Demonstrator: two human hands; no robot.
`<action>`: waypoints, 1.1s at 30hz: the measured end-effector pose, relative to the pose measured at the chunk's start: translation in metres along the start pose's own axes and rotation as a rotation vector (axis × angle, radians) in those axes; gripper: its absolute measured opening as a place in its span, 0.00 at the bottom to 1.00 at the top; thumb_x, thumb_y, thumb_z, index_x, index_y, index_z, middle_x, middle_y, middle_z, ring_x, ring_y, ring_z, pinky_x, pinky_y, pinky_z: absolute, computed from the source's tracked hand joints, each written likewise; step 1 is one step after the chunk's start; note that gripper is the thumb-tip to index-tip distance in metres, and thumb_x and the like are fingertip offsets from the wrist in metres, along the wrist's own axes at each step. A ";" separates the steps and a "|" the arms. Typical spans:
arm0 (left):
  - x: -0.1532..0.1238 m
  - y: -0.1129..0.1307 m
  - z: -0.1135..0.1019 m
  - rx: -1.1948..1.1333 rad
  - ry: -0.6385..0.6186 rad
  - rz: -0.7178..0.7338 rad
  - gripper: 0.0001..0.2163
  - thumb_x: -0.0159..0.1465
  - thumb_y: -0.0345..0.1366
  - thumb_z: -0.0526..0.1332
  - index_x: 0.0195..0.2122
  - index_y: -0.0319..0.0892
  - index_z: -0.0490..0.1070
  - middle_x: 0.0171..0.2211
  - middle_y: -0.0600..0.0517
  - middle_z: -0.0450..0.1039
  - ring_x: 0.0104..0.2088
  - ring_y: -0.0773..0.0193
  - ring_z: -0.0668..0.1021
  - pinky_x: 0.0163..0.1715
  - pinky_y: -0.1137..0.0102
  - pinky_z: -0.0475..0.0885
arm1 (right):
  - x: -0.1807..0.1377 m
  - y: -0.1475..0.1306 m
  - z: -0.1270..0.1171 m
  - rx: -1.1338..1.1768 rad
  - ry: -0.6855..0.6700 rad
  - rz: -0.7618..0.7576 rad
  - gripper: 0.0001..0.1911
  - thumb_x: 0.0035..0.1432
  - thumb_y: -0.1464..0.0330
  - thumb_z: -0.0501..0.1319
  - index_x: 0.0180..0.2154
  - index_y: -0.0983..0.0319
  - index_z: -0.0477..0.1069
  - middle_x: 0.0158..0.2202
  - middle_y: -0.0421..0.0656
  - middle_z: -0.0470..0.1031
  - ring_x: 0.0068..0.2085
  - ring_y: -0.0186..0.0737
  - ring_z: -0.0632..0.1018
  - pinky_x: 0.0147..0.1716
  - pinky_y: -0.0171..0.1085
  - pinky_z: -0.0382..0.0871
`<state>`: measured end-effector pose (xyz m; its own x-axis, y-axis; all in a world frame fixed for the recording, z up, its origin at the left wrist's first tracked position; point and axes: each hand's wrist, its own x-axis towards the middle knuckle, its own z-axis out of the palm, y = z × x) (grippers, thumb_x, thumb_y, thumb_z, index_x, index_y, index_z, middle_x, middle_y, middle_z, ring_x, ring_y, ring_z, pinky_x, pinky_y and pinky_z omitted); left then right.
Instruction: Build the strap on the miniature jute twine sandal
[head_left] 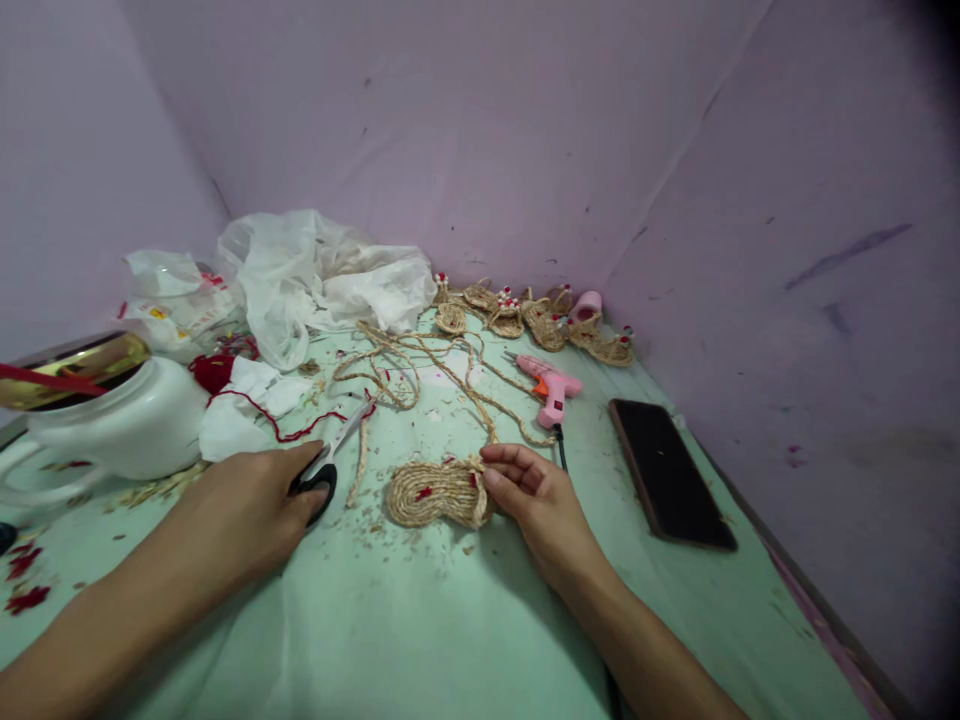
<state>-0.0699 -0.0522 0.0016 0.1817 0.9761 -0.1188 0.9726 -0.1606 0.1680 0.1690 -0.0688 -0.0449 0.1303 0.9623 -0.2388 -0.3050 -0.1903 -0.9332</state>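
Note:
My left hand is closed on the black handles of a pair of scissors, whose blades point away from me. In the middle lies a miniature slipper of coiled straw rope, with small red spots on it. The thumb and fingers of my right hand pinch its right end, where a braided straw rope runs off toward the back. A short piece of straw braid lies between the scissors and the slipper.
A pink glue gun and a phone lie to the right. Finished small straw slippers line the back wall. At left are a white pot, red yarn and plastic bags. Straw scraps litter the green cloth.

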 end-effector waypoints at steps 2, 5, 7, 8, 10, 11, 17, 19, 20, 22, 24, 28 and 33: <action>0.005 -0.006 0.000 0.125 -0.007 0.054 0.14 0.57 0.37 0.50 0.39 0.41 0.72 0.28 0.44 0.74 0.28 0.54 0.75 0.23 0.70 0.58 | -0.001 -0.001 0.000 0.001 -0.026 0.021 0.14 0.37 0.68 0.68 0.30 0.64 0.73 0.26 0.40 0.76 0.27 0.31 0.74 0.28 0.30 0.66; 0.002 -0.002 -0.001 0.287 0.024 0.006 0.13 0.57 0.38 0.49 0.25 0.42 0.71 0.25 0.43 0.72 0.23 0.55 0.73 0.20 0.68 0.53 | -0.002 -0.003 0.000 0.002 -0.040 0.034 0.13 0.37 0.67 0.69 0.29 0.64 0.74 0.27 0.41 0.77 0.27 0.32 0.74 0.29 0.31 0.66; -0.001 0.009 -0.005 0.311 0.123 -0.020 0.13 0.58 0.39 0.49 0.23 0.42 0.70 0.25 0.43 0.71 0.23 0.55 0.72 0.20 0.68 0.53 | -0.005 -0.005 0.001 0.015 -0.053 0.040 0.13 0.36 0.67 0.69 0.29 0.64 0.75 0.26 0.41 0.77 0.26 0.32 0.74 0.28 0.31 0.66; -0.001 0.016 -0.007 0.263 0.185 0.010 0.13 0.58 0.39 0.50 0.25 0.41 0.71 0.27 0.44 0.71 0.25 0.56 0.72 0.21 0.68 0.55 | -0.006 -0.006 0.002 0.017 -0.059 0.038 0.13 0.36 0.67 0.69 0.28 0.64 0.75 0.26 0.41 0.77 0.26 0.32 0.74 0.27 0.31 0.66; 0.000 0.035 -0.009 0.027 0.261 0.166 0.12 0.58 0.39 0.51 0.34 0.40 0.72 0.31 0.45 0.71 0.31 0.56 0.73 0.28 0.67 0.61 | -0.009 -0.007 0.003 0.009 -0.073 0.027 0.13 0.36 0.66 0.69 0.28 0.64 0.75 0.24 0.40 0.76 0.25 0.32 0.73 0.26 0.31 0.66; 0.002 0.046 -0.009 -0.142 0.235 0.272 0.12 0.58 0.39 0.52 0.36 0.41 0.72 0.34 0.46 0.72 0.34 0.57 0.73 0.33 0.68 0.62 | -0.010 -0.007 0.004 0.000 -0.079 0.022 0.12 0.36 0.66 0.69 0.28 0.64 0.75 0.24 0.40 0.76 0.24 0.32 0.73 0.25 0.32 0.65; 0.016 0.085 0.014 -0.598 -0.143 0.212 0.08 0.53 0.36 0.56 0.23 0.40 0.72 0.21 0.53 0.70 0.24 0.65 0.71 0.24 0.73 0.60 | -0.012 -0.007 0.005 -0.030 -0.085 -0.042 0.12 0.39 0.64 0.68 0.28 0.63 0.74 0.23 0.39 0.74 0.23 0.32 0.71 0.24 0.32 0.63; 0.015 0.088 0.020 -0.646 -0.101 0.199 0.08 0.53 0.35 0.55 0.21 0.40 0.71 0.21 0.53 0.70 0.24 0.66 0.70 0.24 0.73 0.60 | -0.013 -0.009 0.004 -0.073 -0.131 -0.049 0.12 0.41 0.63 0.66 0.28 0.63 0.73 0.22 0.38 0.73 0.23 0.31 0.70 0.24 0.31 0.62; 0.013 0.088 0.021 -0.648 -0.068 0.223 0.08 0.54 0.35 0.55 0.21 0.40 0.70 0.21 0.53 0.70 0.25 0.66 0.70 0.25 0.73 0.60 | -0.014 -0.010 0.004 -0.098 -0.154 -0.055 0.12 0.42 0.62 0.65 0.28 0.63 0.72 0.22 0.38 0.71 0.23 0.31 0.69 0.24 0.31 0.61; 0.008 0.088 0.022 -0.617 0.000 0.328 0.09 0.54 0.33 0.55 0.20 0.40 0.69 0.22 0.52 0.69 0.25 0.66 0.70 0.27 0.72 0.61 | -0.016 -0.013 0.002 -0.141 -0.188 -0.076 0.12 0.44 0.61 0.64 0.26 0.64 0.70 0.21 0.37 0.68 0.22 0.31 0.66 0.22 0.30 0.58; 0.004 0.089 0.022 -0.579 0.063 0.449 0.09 0.55 0.32 0.54 0.20 0.39 0.69 0.22 0.51 0.68 0.26 0.66 0.69 0.28 0.72 0.61 | -0.018 -0.014 0.001 -0.154 -0.210 -0.088 0.13 0.45 0.60 0.62 0.24 0.63 0.67 0.19 0.35 0.64 0.21 0.30 0.63 0.20 0.30 0.55; 0.004 0.092 0.021 -0.679 0.035 0.405 0.08 0.54 0.31 0.55 0.19 0.39 0.68 0.21 0.51 0.68 0.26 0.66 0.69 0.27 0.72 0.61 | -0.018 -0.014 0.001 -0.127 -0.239 -0.074 0.13 0.46 0.60 0.62 0.23 0.63 0.67 0.18 0.35 0.63 0.21 0.29 0.62 0.20 0.30 0.53; 0.017 0.091 0.014 -1.173 -0.162 -0.012 0.06 0.47 0.35 0.62 0.19 0.37 0.68 0.16 0.55 0.65 0.19 0.70 0.66 0.21 0.74 0.60 | -0.013 -0.010 0.004 0.131 -0.202 -0.051 0.13 0.47 0.59 0.62 0.32 0.63 0.73 0.26 0.41 0.73 0.30 0.36 0.71 0.33 0.34 0.63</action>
<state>0.0238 -0.0520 0.0007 0.2716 0.9333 -0.2348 0.2618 0.1632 0.9512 0.1671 -0.0787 -0.0310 -0.0383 0.9918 -0.1219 -0.4242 -0.1266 -0.8967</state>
